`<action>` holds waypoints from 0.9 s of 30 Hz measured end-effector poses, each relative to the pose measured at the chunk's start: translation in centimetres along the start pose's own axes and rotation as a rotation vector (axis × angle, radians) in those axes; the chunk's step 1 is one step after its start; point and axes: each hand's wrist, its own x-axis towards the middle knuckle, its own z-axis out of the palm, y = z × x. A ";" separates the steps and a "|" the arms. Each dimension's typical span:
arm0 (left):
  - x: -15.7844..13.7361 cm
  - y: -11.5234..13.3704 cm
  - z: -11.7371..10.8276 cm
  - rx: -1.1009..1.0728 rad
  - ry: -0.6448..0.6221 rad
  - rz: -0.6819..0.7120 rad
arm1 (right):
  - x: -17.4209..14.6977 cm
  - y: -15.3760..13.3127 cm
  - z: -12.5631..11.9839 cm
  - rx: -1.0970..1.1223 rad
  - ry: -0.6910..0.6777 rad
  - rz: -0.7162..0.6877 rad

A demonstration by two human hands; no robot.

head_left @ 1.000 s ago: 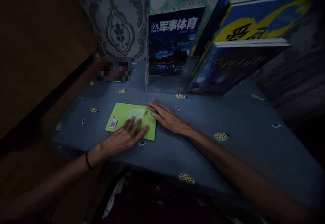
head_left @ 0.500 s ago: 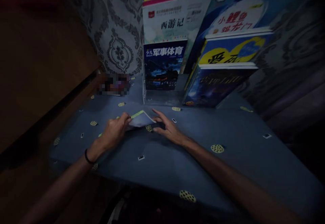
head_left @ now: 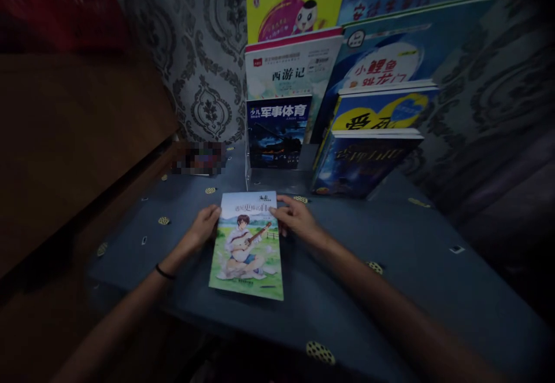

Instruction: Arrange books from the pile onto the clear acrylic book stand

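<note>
A thin paperback book [head_left: 246, 250] faces me, its cover showing a seated figure playing a guitar on grass. My left hand [head_left: 205, 224] grips its upper left edge, the fingertips hidden behind it. At the upper right edge, my right hand [head_left: 297, 218] pinches the book with the thumb on the cover and fingers behind. The book is held over the blue cloth-covered table [head_left: 338, 290], just in front of a clear stand [head_left: 277, 180].
The stand bears several upright books, among them a dark blue military book [head_left: 277, 134] and a dark book [head_left: 364, 163] at right. A blurred-out item [head_left: 199, 157] lies at the back left. Patterned wall [head_left: 208, 99] rises behind; a brown wooden surface [head_left: 78, 151] is at left.
The book has turned from nearly edge-on to cover facing me. My right hand, open beside it before, now grips its right edge. The view has tilted up slightly.
</note>
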 end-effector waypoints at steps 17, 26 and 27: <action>-0.2 -5.0 -1.8 1.097 -0.127 0.715 | 2.5 0.1 7.7 -0.628 -0.364 -0.349; 0.0 -4.6 -2.0 1.090 -0.169 0.741 | 4.2 1.0 8.2 -0.653 -0.383 -0.317; 0.0 -4.7 -2.1 1.095 -0.172 0.749 | 4.1 1.2 7.8 -0.672 -0.368 -0.312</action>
